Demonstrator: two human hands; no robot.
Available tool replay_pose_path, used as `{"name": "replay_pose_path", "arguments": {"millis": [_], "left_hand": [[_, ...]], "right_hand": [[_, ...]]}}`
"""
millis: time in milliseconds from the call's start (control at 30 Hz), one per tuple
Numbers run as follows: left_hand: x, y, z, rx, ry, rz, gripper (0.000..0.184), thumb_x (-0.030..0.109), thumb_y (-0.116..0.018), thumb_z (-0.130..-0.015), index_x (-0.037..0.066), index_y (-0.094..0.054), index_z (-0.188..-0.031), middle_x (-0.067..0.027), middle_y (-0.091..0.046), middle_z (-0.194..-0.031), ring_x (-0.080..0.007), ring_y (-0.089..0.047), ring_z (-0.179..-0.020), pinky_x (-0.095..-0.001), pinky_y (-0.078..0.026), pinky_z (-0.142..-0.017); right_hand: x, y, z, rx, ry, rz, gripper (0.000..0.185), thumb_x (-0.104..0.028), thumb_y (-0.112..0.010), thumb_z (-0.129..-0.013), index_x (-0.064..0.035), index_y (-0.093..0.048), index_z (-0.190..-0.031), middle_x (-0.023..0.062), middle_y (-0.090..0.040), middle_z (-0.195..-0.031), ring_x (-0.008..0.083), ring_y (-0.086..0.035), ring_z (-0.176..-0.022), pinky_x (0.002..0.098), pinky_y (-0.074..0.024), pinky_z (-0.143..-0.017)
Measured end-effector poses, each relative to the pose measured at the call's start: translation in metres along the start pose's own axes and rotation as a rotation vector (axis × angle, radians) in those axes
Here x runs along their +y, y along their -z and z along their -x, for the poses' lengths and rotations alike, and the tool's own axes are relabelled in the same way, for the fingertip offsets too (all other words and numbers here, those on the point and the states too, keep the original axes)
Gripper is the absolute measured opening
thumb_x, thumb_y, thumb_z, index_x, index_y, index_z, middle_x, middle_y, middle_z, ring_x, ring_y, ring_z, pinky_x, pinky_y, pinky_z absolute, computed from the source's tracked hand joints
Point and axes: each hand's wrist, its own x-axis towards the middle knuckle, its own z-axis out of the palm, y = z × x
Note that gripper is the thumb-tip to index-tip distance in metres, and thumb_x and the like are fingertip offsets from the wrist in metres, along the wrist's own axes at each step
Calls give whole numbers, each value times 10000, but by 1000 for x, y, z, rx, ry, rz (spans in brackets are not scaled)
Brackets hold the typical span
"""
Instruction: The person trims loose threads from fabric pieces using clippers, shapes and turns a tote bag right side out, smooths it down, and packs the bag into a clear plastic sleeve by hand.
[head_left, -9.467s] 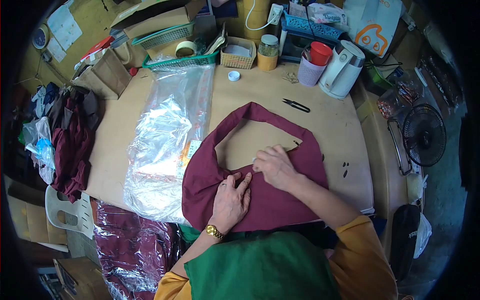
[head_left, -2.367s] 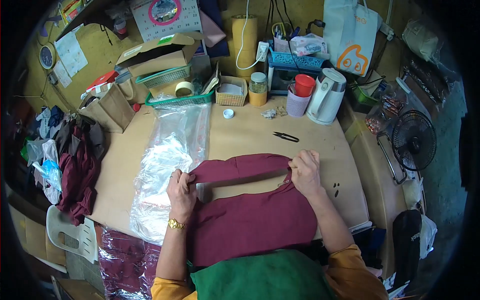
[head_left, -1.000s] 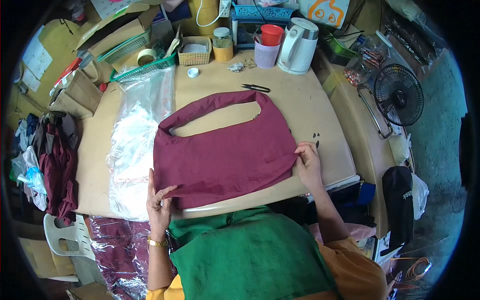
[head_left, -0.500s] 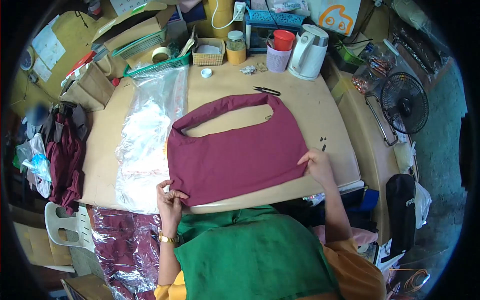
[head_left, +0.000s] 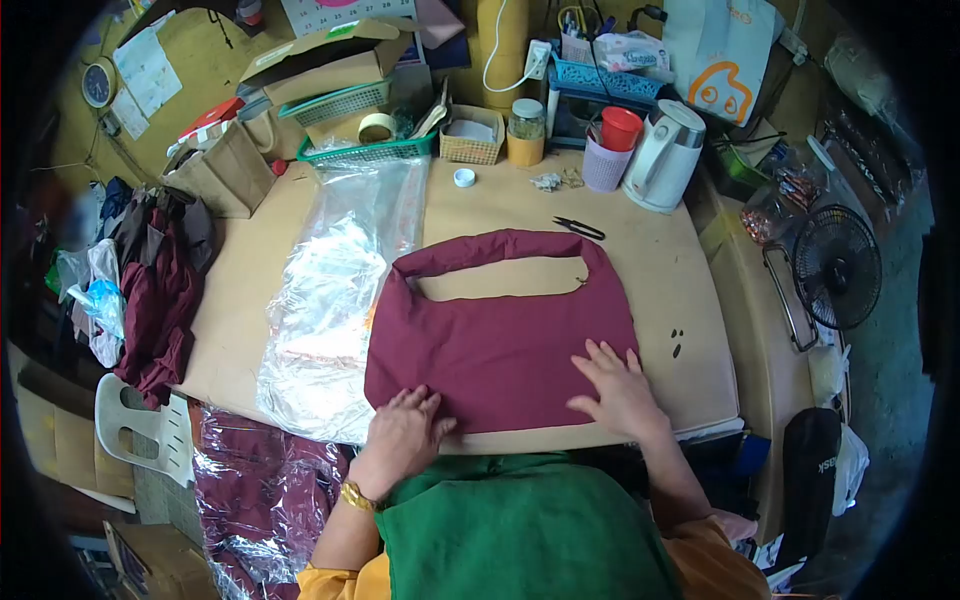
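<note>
A maroon fabric bag (head_left: 500, 350) lies flat on the brown table, its wide strap curving away from me at the top. My left hand (head_left: 408, 430) rests on the bag's lower left corner, fingers lying flat on the cloth. On the lower right part of the bag lies my right hand (head_left: 618, 388), with its fingers spread. Neither hand holds anything. Left of the bag, clear plastic bags (head_left: 335, 290) are spread out, reaching its left edge. Black thread snips (head_left: 579, 228) lie just beyond the strap.
Along the back stand a green basket (head_left: 370, 150), a wicker basket (head_left: 472, 150), a jar (head_left: 526, 130), a lilac cup (head_left: 604, 168) and a white kettle (head_left: 664, 160). A small white cap (head_left: 464, 178) lies before them. At the right is a black fan (head_left: 838, 268).
Both hands have let go of the bag's lower corners and now lie flat on top of it. Earlier they held up the strap; the bag now lies smoothed on the table.
</note>
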Motion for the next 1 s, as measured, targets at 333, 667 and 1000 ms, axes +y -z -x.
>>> {"name": "replay_pose_path", "arguments": {"millis": [333, 667, 1000], "left_hand": [[-72, 21, -197, 745, 115, -162, 386, 162, -759, -751, 91, -583, -1087, -156, -606, -1087, -356, -590, -1010, -474, -464, -813], [-77, 18, -208, 683, -28, -127, 265, 172, -776, -759, 74, -592, -922, -137, -640, -888, -355, -646, -826, -460, -503, -732], [-89, 10, -183, 674, -40, 156, 156, 5, -630, -833, 22, -542, -960, -220, -660, -791, -416, -648, -754, -485, -508, -640]], "right_hand": [[-17, -46, -141, 413, 117, -45, 506, -328, -662, -890, -82, -536, -1314, 218, -476, -1371, 369, -411, -1322, 492, -308, -1104], [-20, 3, -167, 334, -39, 8, 347, -147, -719, -788, -88, -602, -1108, 147, -557, -1182, 313, -509, -1151, 485, -315, -1022], [59, -13, -155, 747, -77, -47, 197, 76, -607, -692, -84, -614, -807, 63, -597, -844, 266, -587, -884, 421, -365, -876]]}}
